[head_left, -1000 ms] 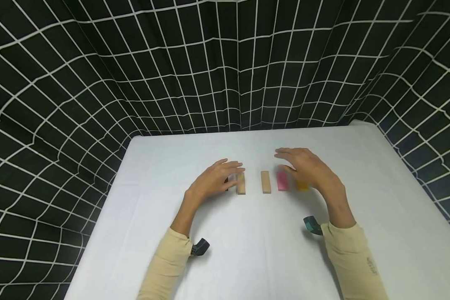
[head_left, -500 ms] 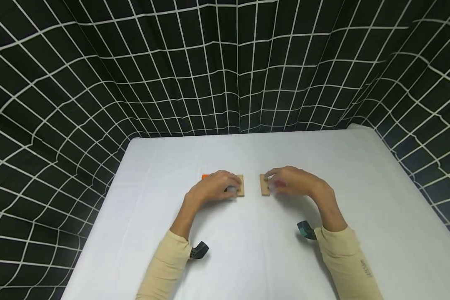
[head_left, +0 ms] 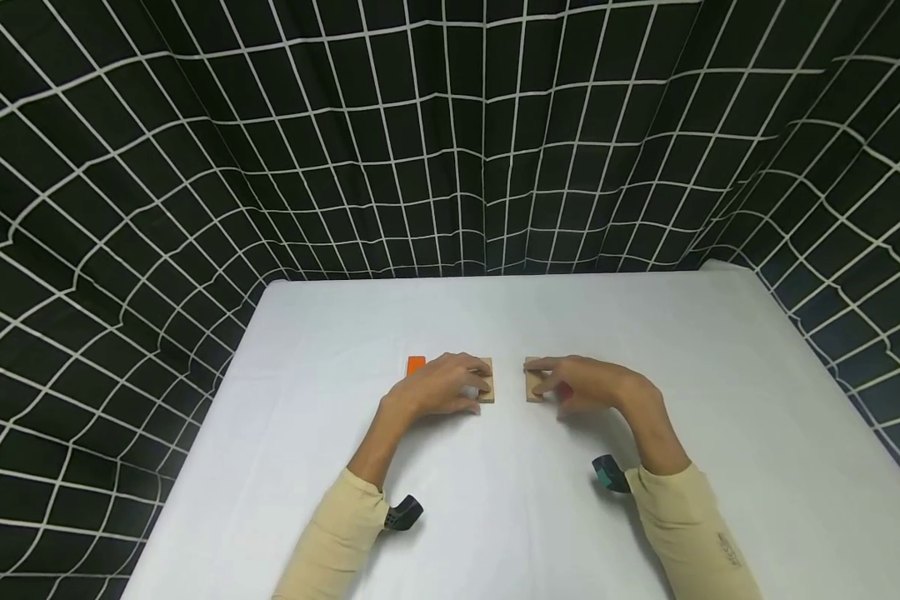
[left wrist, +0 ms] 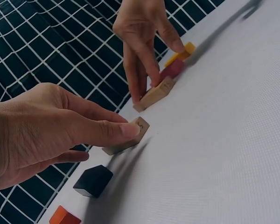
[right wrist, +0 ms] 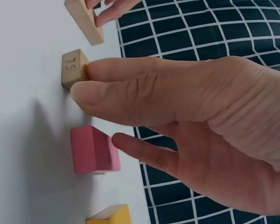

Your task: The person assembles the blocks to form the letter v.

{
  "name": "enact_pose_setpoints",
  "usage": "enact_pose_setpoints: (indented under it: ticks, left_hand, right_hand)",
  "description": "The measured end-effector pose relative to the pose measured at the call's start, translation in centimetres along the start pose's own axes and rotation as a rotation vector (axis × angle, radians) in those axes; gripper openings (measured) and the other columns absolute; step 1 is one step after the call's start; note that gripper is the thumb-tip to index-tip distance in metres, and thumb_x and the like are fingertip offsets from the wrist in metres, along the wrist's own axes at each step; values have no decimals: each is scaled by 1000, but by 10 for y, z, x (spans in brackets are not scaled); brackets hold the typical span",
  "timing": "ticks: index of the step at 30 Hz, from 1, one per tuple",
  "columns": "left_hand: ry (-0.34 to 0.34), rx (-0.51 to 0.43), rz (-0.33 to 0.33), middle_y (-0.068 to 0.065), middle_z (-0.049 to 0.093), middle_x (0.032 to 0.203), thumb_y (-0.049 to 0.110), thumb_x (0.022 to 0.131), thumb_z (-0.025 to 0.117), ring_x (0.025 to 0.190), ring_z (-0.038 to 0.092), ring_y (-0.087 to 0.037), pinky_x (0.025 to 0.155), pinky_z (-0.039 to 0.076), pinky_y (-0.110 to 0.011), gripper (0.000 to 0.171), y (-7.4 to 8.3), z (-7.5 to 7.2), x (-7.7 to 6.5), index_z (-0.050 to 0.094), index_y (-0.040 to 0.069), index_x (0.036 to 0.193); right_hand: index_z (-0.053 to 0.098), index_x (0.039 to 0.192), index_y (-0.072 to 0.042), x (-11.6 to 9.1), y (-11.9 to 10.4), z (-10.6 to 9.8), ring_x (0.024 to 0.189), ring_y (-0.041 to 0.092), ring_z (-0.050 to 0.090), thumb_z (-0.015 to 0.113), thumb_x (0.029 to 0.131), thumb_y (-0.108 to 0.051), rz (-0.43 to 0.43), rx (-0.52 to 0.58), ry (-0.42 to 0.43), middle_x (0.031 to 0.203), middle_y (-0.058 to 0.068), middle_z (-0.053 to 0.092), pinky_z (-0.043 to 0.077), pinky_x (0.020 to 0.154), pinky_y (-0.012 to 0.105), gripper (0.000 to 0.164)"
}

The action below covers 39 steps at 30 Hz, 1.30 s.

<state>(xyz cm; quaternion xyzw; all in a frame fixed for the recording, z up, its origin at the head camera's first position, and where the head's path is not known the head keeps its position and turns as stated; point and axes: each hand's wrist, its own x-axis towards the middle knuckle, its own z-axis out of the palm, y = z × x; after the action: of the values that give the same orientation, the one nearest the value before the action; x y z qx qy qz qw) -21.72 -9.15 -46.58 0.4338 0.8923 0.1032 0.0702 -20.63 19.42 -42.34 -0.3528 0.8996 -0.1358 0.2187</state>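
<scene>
In the head view, my left hand (head_left: 442,383) is over a pale wooden block (head_left: 485,397), its fingertips on the top and its thumb low beside the near end. My right hand (head_left: 588,383) reaches over a second wooden block (head_left: 532,380), fingertips resting on it. The left wrist view shows the right thumb away from that block, near the yellow block (left wrist: 189,49). A pink block (right wrist: 83,151) lies under the right hand. Below the left hand sits a black block (left wrist: 95,182), hidden from the head view. An orange block (head_left: 416,363) shows beyond the left hand.
The blocks stand in a row on a white table (head_left: 450,517). Dark curtains (head_left: 390,150) with a white grid surround its back and sides. Small dark wrist devices stick out from both sleeves, one at the left wrist (head_left: 403,512).
My right hand has come left and down from above the pink and yellow blocks onto the wooden block. The left fingers have lowered onto theirs. The two wooden blocks stay apart.
</scene>
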Motion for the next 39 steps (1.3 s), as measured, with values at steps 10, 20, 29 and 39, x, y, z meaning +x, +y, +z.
enact_pose_setpoints:
  ticks: [10, 20, 29, 39]
  left_hand:
    - [33, 47, 60, -2, 65, 144, 39, 95, 76, 138, 58, -22, 113, 51, -42, 39, 6, 9, 8, 75, 21, 130]
    - [38, 80, 47, -1, 62, 146, 43, 95, 75, 140, 56, -23, 111, 52, -44, 46, 12, 13, 14, 72, 23, 136]
    - [31, 63, 37, -1, 61, 146, 44, 95, 75, 138, 55, -21, 109, 52, -43, 46, 14, 11, 15, 72, 23, 136]
    - [13, 53, 17, -2, 59, 148, 46, 94, 75, 139, 54, -21, 110, 52, -42, 47, 18, 10, 14, 72, 23, 135]
  right_hand:
    - [72, 134, -13, -4, -2, -1, 145, 45, 50, 84, 84, -5, -64, -8, -27, 162, 26, 44, 49, 113, 54, 52]
    - [70, 135, -8, -1, -3, 0, 146, 48, 48, 86, 83, -12, -93, -47, -16, 158, 28, 47, 49, 114, 54, 55]
    - [68, 139, -8, 4, -1, 2, 150, 47, 43, 88, 83, -20, -65, -20, -18, 162, 25, 44, 40, 121, 58, 61]
    - [68, 140, -9, 4, -3, 2, 152, 47, 41, 88, 82, -20, -40, 0, -26, 163, 24, 42, 38, 122, 59, 62]
